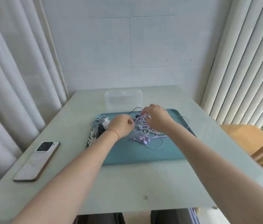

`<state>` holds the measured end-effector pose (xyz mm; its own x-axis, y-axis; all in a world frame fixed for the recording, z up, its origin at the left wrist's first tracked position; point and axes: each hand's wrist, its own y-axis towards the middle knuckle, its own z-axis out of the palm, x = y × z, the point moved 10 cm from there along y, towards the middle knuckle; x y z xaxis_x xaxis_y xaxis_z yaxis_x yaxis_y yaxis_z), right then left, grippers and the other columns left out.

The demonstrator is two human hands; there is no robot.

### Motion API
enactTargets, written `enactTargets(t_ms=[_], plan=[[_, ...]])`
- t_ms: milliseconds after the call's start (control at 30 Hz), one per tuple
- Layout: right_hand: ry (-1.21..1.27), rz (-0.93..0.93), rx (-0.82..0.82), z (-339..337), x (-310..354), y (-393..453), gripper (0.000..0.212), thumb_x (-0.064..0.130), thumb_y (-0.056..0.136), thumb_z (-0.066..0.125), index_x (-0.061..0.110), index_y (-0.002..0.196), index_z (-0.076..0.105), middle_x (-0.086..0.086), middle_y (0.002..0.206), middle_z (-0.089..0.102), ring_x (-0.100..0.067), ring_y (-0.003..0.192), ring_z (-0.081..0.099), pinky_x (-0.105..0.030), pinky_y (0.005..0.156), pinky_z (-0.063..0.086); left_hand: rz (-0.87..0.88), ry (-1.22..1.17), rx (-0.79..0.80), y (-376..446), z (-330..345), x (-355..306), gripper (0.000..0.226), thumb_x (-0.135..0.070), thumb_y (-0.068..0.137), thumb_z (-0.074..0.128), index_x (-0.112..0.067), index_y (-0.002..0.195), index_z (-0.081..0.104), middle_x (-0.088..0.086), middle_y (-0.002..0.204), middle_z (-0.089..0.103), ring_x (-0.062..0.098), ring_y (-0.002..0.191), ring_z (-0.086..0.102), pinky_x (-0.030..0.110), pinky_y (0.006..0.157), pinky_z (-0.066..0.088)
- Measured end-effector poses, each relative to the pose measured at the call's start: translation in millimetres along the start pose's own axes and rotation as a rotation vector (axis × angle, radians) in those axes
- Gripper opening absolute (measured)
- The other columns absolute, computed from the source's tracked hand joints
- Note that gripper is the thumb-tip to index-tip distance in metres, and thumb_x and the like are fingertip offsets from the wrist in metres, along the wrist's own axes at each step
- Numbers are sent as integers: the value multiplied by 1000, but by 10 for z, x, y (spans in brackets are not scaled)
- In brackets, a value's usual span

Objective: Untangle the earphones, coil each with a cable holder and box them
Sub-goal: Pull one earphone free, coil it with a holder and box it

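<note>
Earphones (145, 131) mid-tray (143, 156); cable holders (97, 128) at tray's left edge; box (123, 99) behind; phone (37, 160) far left.

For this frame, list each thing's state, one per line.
Earphones: tangled on the tray.
Clear box: open, looks empty.
Cable holders: piled at the tray's left edge.
Left hand: pinching a cable.
Right hand: gripping cables.
Phone: face down.
</note>
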<state>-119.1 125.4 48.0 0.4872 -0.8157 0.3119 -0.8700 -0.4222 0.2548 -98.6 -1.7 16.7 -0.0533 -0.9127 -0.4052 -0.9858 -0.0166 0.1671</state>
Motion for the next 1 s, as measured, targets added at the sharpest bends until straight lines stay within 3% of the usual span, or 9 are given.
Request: enactTargets(t_ms=[133,267,333,433,567,700,767,833,1000], plan=[[64,3,20,6,18,192,39,19,93,52,30,130,52,-2,127,50,-23,121,41,-44,101,37,-35,-382,-100,251,-339,-37,10,-22,84,59,-19,81,68,-4,80,66,17,81,59,26,71,42],[179,36,35,-75,30,456,20,27,95,53,21,109,66,1,110,62,-23,106,56,-37,89,47,46,-600,-115,421,-643,-184,14,-20,89,59,-9,84,67,5,75,71,18,72,66,33,82,53],[295,91,23,-167,-20,582,17,21,93,54,16,99,68,-1,99,69,-24,94,63,-34,80,51,69,-662,-146,488,-787,-204,18,-21,92,61,-4,91,65,6,63,65,14,56,60,27,72,52],[428,132,-175,-522,-165,742,15,16,93,51,14,90,65,-6,85,71,-23,77,64,-30,69,49,56,-690,-191,629,-906,-132,12,-21,89,68,-10,85,65,2,51,55,11,42,49,21,56,45],[607,136,-478,-1146,-297,773,28,29,96,50,14,74,59,-5,66,67,-19,58,63,-27,56,46,2,-727,-113,800,-794,-4,6,-13,87,68,-9,83,67,1,54,60,12,46,54,26,59,48],[757,202,-610,-1382,-442,750,44,39,97,42,10,67,54,-11,57,63,-19,44,58,-22,43,40,-42,-767,18,837,-602,21,17,-20,93,62,-6,90,71,6,76,70,13,62,65,25,67,51],[732,266,-534,-1284,-546,750,46,39,98,41,9,65,55,-10,54,61,-18,38,54,-19,37,35,-72,-857,28,841,-554,69,21,-26,94,60,-9,92,72,8,84,73,16,69,68,29,73,54],[651,329,-344,-1043,-625,766,44,34,99,41,10,65,55,-6,53,61,-15,34,51,-19,36,32,-83,-982,15,852,-565,68,23,-29,95,59,-10,95,71,8,86,74,19,73,70,32,76,55],[781,303,153,-319,-440,647,40,40,97,50,5,89,67,-6,74,65,-16,50,58,-24,47,43,-32,-1194,18,852,-713,-257,22,-28,95,59,-9,100,70,9,80,72,22,65,70,26,60,58]])
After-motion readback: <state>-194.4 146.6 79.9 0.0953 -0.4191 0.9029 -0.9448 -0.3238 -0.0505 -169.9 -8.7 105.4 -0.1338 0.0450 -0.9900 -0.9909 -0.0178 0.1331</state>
